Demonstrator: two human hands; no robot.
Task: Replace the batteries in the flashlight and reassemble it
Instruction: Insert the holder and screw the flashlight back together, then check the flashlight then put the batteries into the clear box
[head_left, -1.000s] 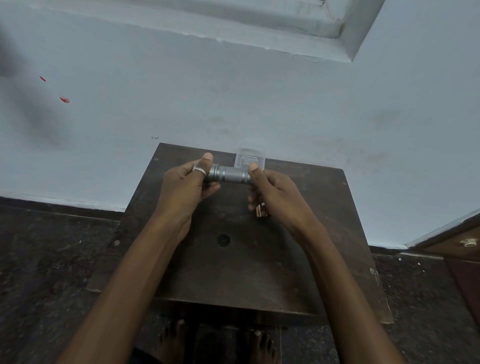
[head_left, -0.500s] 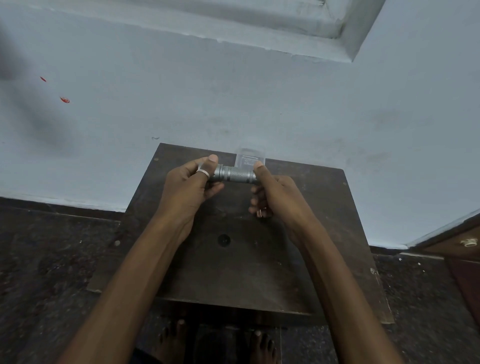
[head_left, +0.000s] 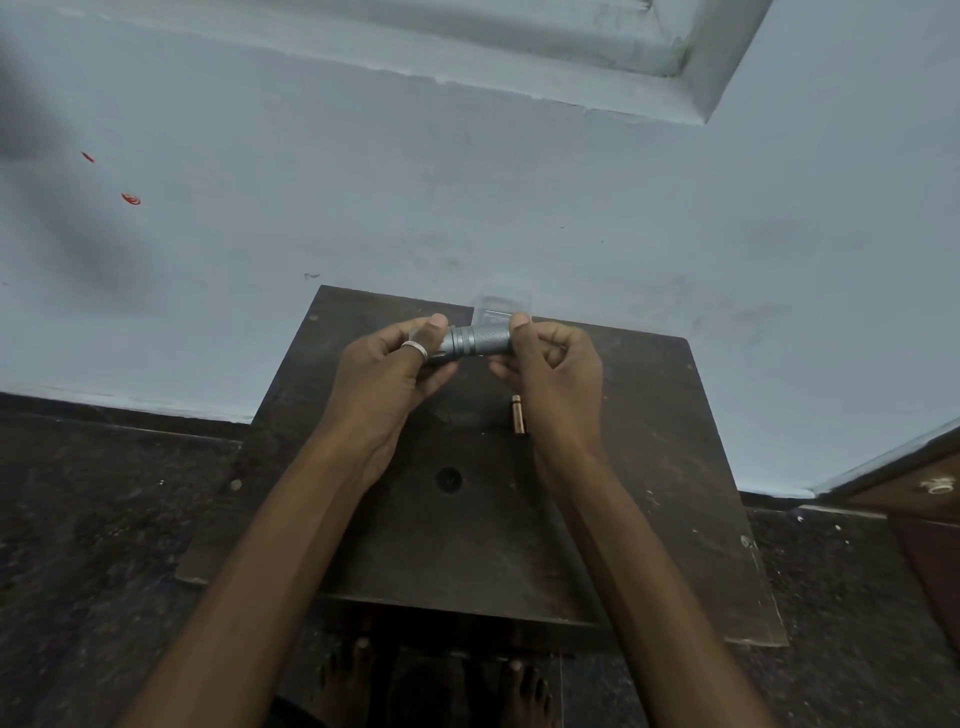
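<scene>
Silver-grey metal forms the flashlight (head_left: 475, 340), which is held horizontally above the far edge of the dark wooden table (head_left: 649, 467), slightly above the centre of the frame.

Left hand (head_left: 387, 374): the fingers are curled closed around the left end of the flashlight. The thumb, which carries a silver ring (head_left: 414, 348), lies across the top of the barrel, and the remaining fingers wrap beneath it. That end of the flashlight is hidden inside the grip.

Flashlight body: the ribbed section and the knurled section are exposed between the two hands. No finger covers this middle portion.

Right hand (head_left: 556, 371): the thumb tip presses on top of the right end of the flashlight, and the fingertips close on it from below. The other fingers are folded loosely toward the palm. That end of the flashlight is hidden behind the thumb.

Battery (head_left: 518, 414): a copper-coloured cell lies on the table below the right hand, clear of the fingers.

Clear plastic case (head_left: 503, 307): it sits at the far table edge, directly behind the flashlight.
</scene>
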